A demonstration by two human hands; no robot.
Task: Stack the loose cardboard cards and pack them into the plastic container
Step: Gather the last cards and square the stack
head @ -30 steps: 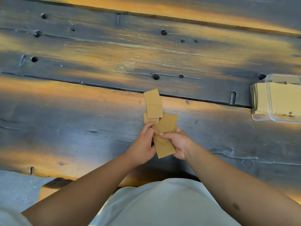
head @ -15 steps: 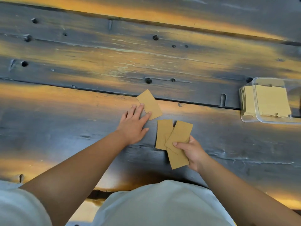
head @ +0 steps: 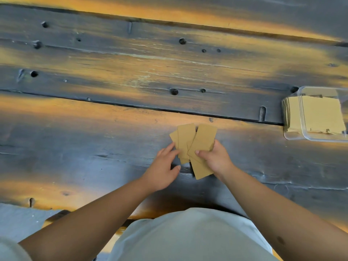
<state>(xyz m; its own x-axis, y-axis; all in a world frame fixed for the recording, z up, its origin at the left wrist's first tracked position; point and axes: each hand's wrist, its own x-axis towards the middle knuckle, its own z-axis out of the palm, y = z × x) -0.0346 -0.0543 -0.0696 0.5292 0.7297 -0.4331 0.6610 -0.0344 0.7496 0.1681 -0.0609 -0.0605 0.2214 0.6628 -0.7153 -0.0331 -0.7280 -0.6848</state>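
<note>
Several tan cardboard cards point(head: 202, 140) are fanned out unevenly at the middle of the wooden table. My right hand point(head: 214, 157) grips the fan from the right, thumb on top of the cards. My left hand point(head: 162, 166) is at the fan's left edge, its fingertips touching the leftmost cards point(head: 185, 140), fingers fairly straight. A clear plastic container point(head: 318, 136) stands at the far right edge of the view with a thick stack of the same cards inside.
The table point(head: 94, 138) is made of dark, worn planks with nail holes and a long seam running across behind the cards. Its near edge lies just in front of my body.
My left hand slid the stray card from the left over to the fan and now touches the cards. My right hand kept its hold on the fan.
</note>
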